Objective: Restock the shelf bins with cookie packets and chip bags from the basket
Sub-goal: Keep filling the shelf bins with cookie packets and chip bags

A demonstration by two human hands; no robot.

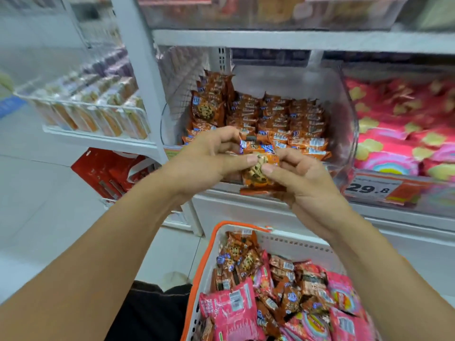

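Just beyond both hands, the clear shelf bin (344, 114) holds rows of orange cookie packets, and the basket (209, 254) of packets and pink chip bags (229, 308) sits below the wrists. The left hand (209, 156) and right hand (302, 178) together pinch a small stack of cookie packets (258, 168) between them.

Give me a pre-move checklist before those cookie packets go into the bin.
1. Grip: left hand and right hand both pinch the held cookie packets. ok.
2. Count in hand: at least two packets overlap; exact number cannot tell.
3. Target match: the clear cookie bin behind the hands holds the same orange chocolate-chip packets. ok.
4. Room in bin: rows look full at the front, a gap shows at the back right. cannot tell.
5. Neighbouring bin holds pink chip bags, kept apart from the cookies. ok.
6. Supply: basket below still holds cookie packets and pink bags. ok.
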